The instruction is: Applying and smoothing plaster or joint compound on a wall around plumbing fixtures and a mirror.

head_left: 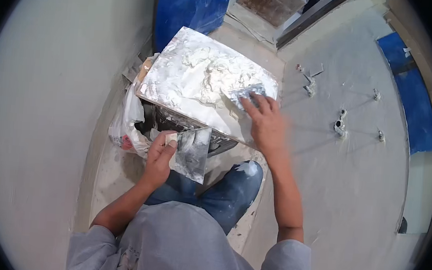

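My left hand (159,160) grips a wide, plaster-smeared metal blade (191,156) by its pale handle, in front of the board. My right hand (266,126), slightly blurred, is closed on a smaller metal blade (243,95) held over the white paste (215,78) at the board's right side; its lower edge meets the paste. The tilted-looking square board (163,80) is thickly coated in white and rests over a dark container (217,148), which is mostly hidden.
A plastic bag (130,123) lies left of the container. Grey walls (51,96) flank me; the right wall (334,185) carries several pipe stubs (341,128) and a blue panel (413,105). A larger blue panel (190,6) stands behind the board, near a brown slab (267,4).
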Tool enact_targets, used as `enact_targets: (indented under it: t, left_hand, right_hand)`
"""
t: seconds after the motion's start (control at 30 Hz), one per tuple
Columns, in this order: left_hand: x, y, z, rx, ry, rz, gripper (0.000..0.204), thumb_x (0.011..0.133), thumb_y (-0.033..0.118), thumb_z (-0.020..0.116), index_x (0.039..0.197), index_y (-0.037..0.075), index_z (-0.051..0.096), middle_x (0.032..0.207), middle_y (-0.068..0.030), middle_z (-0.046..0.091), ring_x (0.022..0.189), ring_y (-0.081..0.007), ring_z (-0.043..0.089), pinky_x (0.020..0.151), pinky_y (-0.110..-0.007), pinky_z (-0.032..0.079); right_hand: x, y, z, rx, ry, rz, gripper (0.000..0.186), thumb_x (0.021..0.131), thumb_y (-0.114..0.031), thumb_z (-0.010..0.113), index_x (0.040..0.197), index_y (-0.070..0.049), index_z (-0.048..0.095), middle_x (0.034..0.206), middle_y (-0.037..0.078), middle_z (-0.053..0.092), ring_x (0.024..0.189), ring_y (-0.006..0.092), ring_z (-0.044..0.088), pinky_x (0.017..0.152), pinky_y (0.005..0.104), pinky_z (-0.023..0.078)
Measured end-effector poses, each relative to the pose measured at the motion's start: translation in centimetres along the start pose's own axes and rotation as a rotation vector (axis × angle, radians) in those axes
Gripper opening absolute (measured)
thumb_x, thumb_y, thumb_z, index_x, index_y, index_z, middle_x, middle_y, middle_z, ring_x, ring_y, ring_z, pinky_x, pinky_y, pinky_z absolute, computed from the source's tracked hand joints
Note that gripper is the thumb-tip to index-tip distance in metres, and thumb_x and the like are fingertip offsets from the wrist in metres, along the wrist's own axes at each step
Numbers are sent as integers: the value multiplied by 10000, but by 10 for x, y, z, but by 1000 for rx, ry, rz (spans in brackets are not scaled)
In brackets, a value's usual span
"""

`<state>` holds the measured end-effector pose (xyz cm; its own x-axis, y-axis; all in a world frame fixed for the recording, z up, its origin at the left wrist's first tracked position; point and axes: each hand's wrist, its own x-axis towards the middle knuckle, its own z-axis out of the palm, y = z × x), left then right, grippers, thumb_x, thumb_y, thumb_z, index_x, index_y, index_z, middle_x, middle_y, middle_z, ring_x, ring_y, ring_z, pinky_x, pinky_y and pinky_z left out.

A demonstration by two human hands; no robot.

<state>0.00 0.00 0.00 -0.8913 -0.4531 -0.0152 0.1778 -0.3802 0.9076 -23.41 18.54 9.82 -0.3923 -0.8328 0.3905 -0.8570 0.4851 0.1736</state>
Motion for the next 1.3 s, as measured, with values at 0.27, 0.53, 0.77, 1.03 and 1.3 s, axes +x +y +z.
enact_targets:
  t: [0.27,0.53,0.77,1.03,1.3]
  left_hand:
    - [9,1,-6,-10,10,-22,242,1060,185,521,1228,17,569,988,18,569,918,-58,495,828,-223,402]
    - [2,-16,1,-107,28,-32,271,1060,186,525,1250,-5,555,1134,-41,634,1026,-84,551,937,-243,419]
    - [5,-12,-4,-79,9,-18,277,1062,192,527,1255,-4,557,1132,-41,637,1028,-87,553,944,-247,419]
    - [5,-4,2,-114,6,-57,269,1065,187,519,1250,-4,561,1125,-36,631,1028,-92,540,943,-256,414]
    - [5,-5,0,-66,23,-78,272,1067,218,539,1239,9,568,1029,4,584,947,-70,493,872,-232,396]
  right_hand:
    - [13,5,-21,157,-278,0,505,770,26,615,1200,-216,725,1163,35,690,1013,276,608,864,378,537]
    - [1,5,-2,52,-46,-15,477,779,-11,621,1191,-224,729,1147,-14,696,1008,258,605,839,363,525]
    - [-4,5,-36,233,-53,154,378,814,-36,647,1146,-199,726,1058,24,717,924,270,635,786,353,514]
    - [-49,36,-3,1504,104,1104,290,1018,-141,577,1247,34,612,1078,102,707,850,207,702,683,333,557]
    - [-73,25,-5,1574,-100,1405,293,1019,-161,550,1281,-44,608,1075,58,723,871,146,708,659,351,608]
